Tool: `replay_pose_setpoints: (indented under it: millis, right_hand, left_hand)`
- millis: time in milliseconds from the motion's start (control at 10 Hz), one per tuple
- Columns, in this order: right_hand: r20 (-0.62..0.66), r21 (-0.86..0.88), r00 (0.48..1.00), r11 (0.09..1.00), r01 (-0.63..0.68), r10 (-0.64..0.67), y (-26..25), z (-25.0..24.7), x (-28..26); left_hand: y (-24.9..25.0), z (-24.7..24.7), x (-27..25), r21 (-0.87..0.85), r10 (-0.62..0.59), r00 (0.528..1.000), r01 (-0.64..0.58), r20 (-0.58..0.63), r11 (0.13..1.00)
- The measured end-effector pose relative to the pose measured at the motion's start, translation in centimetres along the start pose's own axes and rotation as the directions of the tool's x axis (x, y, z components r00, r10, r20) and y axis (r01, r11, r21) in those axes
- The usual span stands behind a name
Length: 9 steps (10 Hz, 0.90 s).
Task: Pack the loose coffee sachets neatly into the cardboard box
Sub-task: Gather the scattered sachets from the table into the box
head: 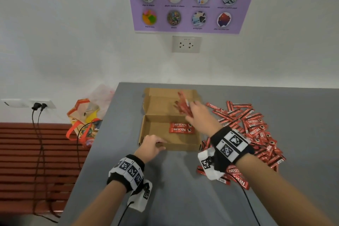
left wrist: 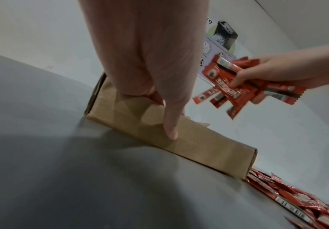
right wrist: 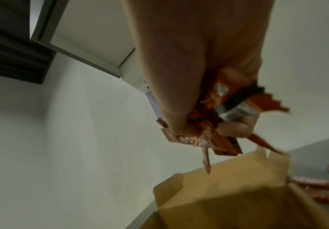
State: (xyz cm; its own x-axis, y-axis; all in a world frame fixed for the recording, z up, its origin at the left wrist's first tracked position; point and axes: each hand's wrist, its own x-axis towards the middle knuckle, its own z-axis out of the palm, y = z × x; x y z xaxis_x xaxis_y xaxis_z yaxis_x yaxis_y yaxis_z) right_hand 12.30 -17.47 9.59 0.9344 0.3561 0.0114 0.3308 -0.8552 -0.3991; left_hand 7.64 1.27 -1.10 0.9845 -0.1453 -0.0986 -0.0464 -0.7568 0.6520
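An open brown cardboard box (head: 157, 132) lies on the grey table, its lid folded back toward the wall. Two red coffee sachets (head: 180, 127) lie flat inside it. My left hand (head: 153, 146) grips the box's near-left front wall (left wrist: 199, 148), thumb on the outside and fingers over the rim. My right hand (head: 199, 115) hovers above the box's right half and holds a bunch of red sachets (head: 183, 105), fanned out in the left wrist view (left wrist: 238, 86) and blurred in the right wrist view (right wrist: 218, 124). A big pile of loose sachets (head: 253, 130) lies right of the box.
The wall stands close behind the table, with a power socket (head: 186, 44) and a purple poster (head: 190, 3). Left of the table's edge sit a colourful bag (head: 84, 119), hanging cables (head: 36, 134) and a red-brown slatted bench (head: 27, 161). Some sachets (head: 236, 176) lie under my right wrist.
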Motion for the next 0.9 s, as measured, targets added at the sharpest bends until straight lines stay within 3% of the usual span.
replay_pose_setpoints:
  millis: [100,300,500,600,700,800,900]
  right_hand:
    - [0.148,-0.024,0.985,0.995,0.097,-0.093,-1.7,1.8,0.7]
    - [0.259,0.012,0.965,0.999,0.046,-0.047,-0.9,2.7,0.6]
    - [0.182,-0.068,0.983,0.998,-0.017,0.029,3.9,-1.0,-2.7]
    - [0.352,-0.143,0.925,0.985,-0.1,0.145,6.9,-0.9,-5.2]
    - [0.496,-0.32,0.855,0.947,0.02,0.15,7.8,1.5,-7.0]
    - [0.55,-0.412,0.815,0.908,0.078,0.18,8.0,3.4,-6.9]
    - [0.517,-0.389,0.837,0.92,0.046,0.177,8.2,4.1,-5.8]
  left_hand:
    - [0.1,-0.1,-0.2,0.008,0.011,1.0,-0.011,-0.007,1.0]
    - [0.1,-0.1,-0.4,-0.013,0.034,0.999,-0.034,-0.018,0.999]
    - [0.1,-0.2,-0.2,-0.038,0.05,0.999,-0.05,-0.001,0.998]
    - [0.1,-0.2,-0.1,-0.04,0.032,0.999,-0.032,0.004,0.999]
    - [0.2,-0.4,-0.1,-0.046,0.03,0.999,-0.029,0.018,0.999]
    - [0.2,-0.4,0.0,-0.052,0.036,0.999,-0.035,0.021,0.998]
    - [0.3,-0.5,-0.2,-0.06,0.037,0.999,-0.036,0.015,0.998]
